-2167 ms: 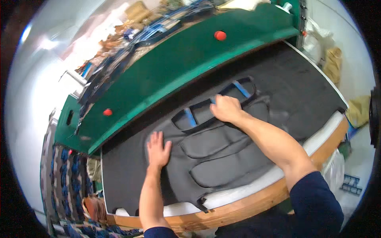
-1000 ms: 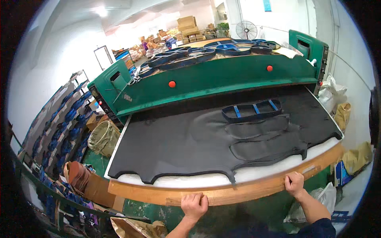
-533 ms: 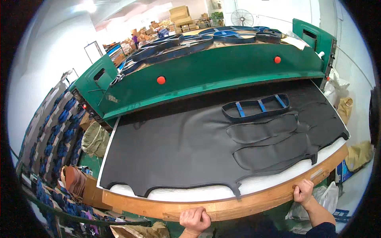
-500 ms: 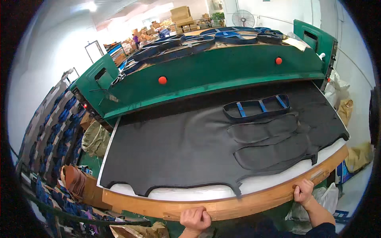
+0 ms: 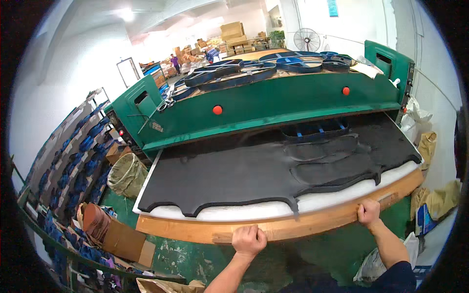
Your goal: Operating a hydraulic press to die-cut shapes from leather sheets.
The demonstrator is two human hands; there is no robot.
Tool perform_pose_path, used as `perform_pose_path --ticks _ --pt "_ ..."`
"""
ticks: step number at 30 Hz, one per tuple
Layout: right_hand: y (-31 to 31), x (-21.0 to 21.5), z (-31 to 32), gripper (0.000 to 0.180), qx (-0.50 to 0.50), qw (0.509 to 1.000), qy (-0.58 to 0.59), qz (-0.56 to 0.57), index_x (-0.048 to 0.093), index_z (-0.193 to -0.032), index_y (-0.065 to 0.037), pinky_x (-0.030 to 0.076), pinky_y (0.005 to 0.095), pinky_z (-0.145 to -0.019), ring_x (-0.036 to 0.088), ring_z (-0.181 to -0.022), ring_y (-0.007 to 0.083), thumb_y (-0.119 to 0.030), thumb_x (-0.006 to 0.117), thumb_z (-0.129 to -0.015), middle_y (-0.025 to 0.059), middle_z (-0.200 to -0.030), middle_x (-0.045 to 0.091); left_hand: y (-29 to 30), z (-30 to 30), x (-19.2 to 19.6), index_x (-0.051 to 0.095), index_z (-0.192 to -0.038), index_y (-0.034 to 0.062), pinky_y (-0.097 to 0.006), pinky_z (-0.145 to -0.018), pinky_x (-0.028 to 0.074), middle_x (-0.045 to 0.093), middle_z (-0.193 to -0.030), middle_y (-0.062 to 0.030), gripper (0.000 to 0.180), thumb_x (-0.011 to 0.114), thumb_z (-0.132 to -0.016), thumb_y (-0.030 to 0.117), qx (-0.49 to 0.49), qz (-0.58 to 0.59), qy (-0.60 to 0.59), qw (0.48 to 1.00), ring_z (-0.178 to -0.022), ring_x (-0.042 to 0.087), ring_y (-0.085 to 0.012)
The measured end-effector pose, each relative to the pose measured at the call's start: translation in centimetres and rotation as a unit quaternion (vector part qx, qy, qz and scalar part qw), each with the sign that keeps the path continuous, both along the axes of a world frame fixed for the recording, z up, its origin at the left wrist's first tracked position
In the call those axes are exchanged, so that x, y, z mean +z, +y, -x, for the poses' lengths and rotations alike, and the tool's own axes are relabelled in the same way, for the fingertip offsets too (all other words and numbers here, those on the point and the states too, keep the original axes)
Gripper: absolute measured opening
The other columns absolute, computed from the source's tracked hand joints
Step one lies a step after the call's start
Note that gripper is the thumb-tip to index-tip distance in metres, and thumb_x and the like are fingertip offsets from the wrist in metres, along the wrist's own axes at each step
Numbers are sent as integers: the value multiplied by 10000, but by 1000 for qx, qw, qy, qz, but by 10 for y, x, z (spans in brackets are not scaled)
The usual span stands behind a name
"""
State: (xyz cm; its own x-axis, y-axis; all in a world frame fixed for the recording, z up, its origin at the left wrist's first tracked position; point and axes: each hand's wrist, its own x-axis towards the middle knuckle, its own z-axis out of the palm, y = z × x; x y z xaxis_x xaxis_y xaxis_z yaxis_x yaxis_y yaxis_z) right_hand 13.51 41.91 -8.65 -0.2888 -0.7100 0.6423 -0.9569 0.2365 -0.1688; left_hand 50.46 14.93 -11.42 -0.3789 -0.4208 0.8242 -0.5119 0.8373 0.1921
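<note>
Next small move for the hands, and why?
Probably a short, even push on the wooden board, away from the body. Left hand and right hand are both closed at its edge, and the blue-strutted die on the black sheet appears at the green beam's lower edge, its near side showing, so apparently not fully under.

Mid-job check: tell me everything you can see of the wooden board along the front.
The wooden board is long and light brown, with darker patches beside the left hand and right hand. It runs along the near side of the white padding, bowed in this fisheye view. Both hands are curled into fists on its near edge; how far their fingers wrap underneath is hidden.
</note>
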Motion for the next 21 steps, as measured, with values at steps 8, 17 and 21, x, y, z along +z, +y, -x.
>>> perform_pose_path --ticks 8,17,21 --pt "-60 9 28 177 -16 997 -32 65 555 -627 -32 458 489 -565 576 -618 387 -85 598 -790 179 -640 568 -47 39 8 625 -671 100 -451 -607 450 592 -636 -81 109 630 -757 168 -4 -22 -20 1000 -622 595 -294" --pt "-88 22 53 144 20 994 -112 7 634 -698 -30 478 463 -578 608 -628 361 -121 662 -806 153 -666 619 -72 48 19 691 -803 77 -431 -712 450 661 -739 -88 79 653 -831 140 -41 -121 -68 989 -703 616 -299" --pt "-110 63 81 105 75 980 -185 11 677 -765 -14 519 401 -619 650 -653 336 -96 670 -831 159 -708 656 -84 42 37 706 -848 59 -436 -714 488 684 -774 -110 99 709 -819 154 -57 -178 -111 976 -751 646 -319"
